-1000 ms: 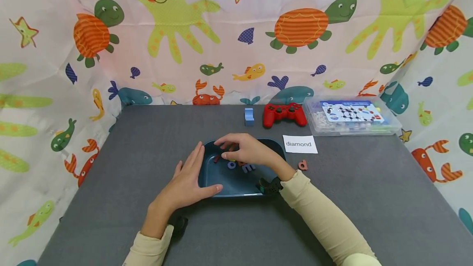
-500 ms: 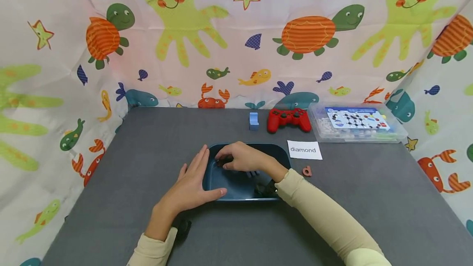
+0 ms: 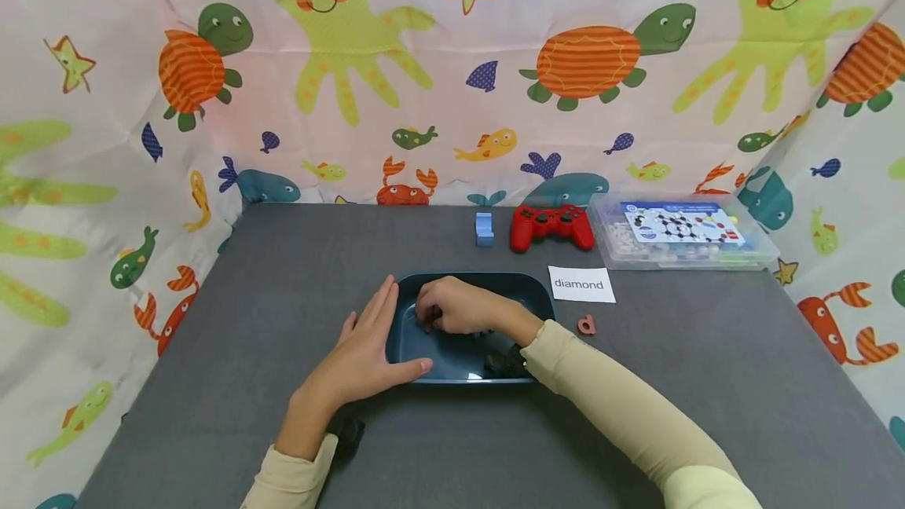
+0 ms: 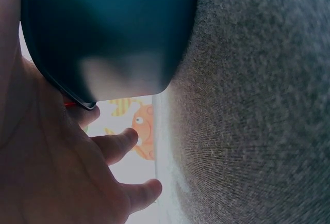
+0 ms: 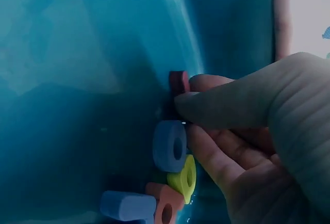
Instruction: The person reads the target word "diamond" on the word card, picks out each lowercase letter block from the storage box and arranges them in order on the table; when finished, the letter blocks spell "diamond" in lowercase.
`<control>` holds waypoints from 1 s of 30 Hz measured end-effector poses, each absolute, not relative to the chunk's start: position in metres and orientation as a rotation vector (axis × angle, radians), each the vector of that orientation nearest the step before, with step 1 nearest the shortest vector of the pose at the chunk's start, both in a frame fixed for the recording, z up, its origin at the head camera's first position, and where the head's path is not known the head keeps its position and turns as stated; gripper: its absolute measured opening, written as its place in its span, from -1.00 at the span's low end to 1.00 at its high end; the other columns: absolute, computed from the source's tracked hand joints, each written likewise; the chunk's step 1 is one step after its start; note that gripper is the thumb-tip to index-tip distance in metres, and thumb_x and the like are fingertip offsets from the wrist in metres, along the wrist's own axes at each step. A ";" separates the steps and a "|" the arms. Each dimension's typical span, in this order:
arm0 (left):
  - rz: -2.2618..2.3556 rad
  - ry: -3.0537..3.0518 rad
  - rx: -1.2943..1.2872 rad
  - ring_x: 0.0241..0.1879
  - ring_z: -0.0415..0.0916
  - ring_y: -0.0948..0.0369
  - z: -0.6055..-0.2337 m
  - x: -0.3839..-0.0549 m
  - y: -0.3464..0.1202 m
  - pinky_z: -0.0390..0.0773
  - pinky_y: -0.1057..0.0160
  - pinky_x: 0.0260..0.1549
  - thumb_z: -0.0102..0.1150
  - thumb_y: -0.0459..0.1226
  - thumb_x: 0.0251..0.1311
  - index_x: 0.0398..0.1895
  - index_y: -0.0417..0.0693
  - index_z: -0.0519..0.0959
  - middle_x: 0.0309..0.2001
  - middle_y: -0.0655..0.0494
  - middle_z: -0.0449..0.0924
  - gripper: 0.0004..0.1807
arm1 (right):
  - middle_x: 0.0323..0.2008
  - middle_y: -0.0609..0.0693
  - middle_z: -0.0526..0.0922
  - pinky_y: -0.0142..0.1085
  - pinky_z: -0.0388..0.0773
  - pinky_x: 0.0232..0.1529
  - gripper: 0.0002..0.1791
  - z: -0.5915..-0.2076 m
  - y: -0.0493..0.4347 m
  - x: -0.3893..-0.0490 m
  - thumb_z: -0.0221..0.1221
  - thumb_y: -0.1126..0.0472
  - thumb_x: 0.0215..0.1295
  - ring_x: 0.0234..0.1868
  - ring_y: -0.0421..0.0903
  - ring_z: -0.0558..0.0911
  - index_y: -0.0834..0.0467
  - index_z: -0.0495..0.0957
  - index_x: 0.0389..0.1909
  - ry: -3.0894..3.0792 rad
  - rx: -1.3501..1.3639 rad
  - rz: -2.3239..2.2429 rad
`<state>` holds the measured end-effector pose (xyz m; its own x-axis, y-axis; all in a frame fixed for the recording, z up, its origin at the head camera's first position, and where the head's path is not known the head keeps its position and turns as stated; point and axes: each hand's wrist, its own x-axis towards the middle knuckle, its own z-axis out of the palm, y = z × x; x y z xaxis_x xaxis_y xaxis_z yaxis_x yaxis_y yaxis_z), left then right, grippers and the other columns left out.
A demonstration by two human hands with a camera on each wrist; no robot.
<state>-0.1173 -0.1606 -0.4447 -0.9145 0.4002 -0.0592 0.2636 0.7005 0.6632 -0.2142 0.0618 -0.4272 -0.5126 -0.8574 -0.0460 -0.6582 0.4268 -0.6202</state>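
Observation:
A dark blue plastic tray (image 3: pixel 452 357) lies on the table with the left hand (image 3: pixel 359 356) at its left side, fingers straight along the rim and thumb at the near corner. Inside the tray, the right hand (image 3: pixel 463 306) pinches a small dark red letter piece (image 5: pixel 178 81) between thumb and index finger, near the wall. Close to those fingertips, in the right wrist view, are a blue ring-shaped letter (image 5: pixel 161 146), a yellow letter (image 5: pixel 177 185), an orange-red letter (image 5: pixel 170 195) and another blue letter (image 5: pixel 126 206). From the head view the right hand hides most of these.
Right of the tray lie a white card (image 3: pixel 582 285) reading "diamond" and an orange-red letter d (image 3: pixel 586 325). Behind stand a light blue block (image 3: pixel 484 230), a red game controller (image 3: pixel 551 228) and a clear plastic box (image 3: pixel 682 234). A printed cloth hangs behind the table.
The right hand has lowered into the tray, its fingers closing round the dark red letter. The left hand stays at the tray's rim. The head view has shifted slightly.

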 end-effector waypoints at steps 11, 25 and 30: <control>1.014 2.715 0.530 0.71 -0.30 -0.03 -0.444 -0.117 -0.160 -0.31 -0.53 0.47 0.32 0.41 0.20 0.78 -0.06 -0.23 0.76 0.09 -0.38 0.38 | -0.13 -0.03 0.64 -0.40 0.64 0.00 -0.79 -0.429 0.057 -0.214 0.28 0.53 0.41 -0.20 -0.15 0.61 0.19 0.76 -0.15 2.353 -1.264 -0.670; 1.032 2.695 0.528 0.71 -0.31 -0.03 -0.445 -0.117 -0.160 -0.31 -0.54 0.46 0.33 0.39 0.22 0.78 -0.06 -0.24 0.76 0.09 -0.39 0.38 | -0.20 0.01 0.73 -0.35 0.65 -0.20 -0.86 -0.431 0.059 -0.217 0.36 0.40 0.41 -0.30 -0.18 0.62 0.14 0.63 -0.16 2.282 -1.143 -0.893; 1.048 2.691 0.536 0.71 -0.32 -0.01 -0.444 -0.116 -0.160 -0.31 -0.55 0.46 0.34 0.38 0.22 0.78 -0.05 -0.25 0.76 0.09 -0.39 0.37 | -0.21 -0.01 0.72 -0.33 0.65 -0.19 -0.79 -0.427 0.061 -0.218 0.34 0.40 0.44 -0.27 -0.17 0.62 0.23 0.70 0.04 2.252 -1.174 -0.932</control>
<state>-0.1165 -0.1602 -0.4442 -0.9134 0.4032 -0.0567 0.2587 0.6822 0.6839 -0.2176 0.0613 -0.4266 -0.5472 -0.8343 -0.0668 -0.5429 0.4146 -0.7303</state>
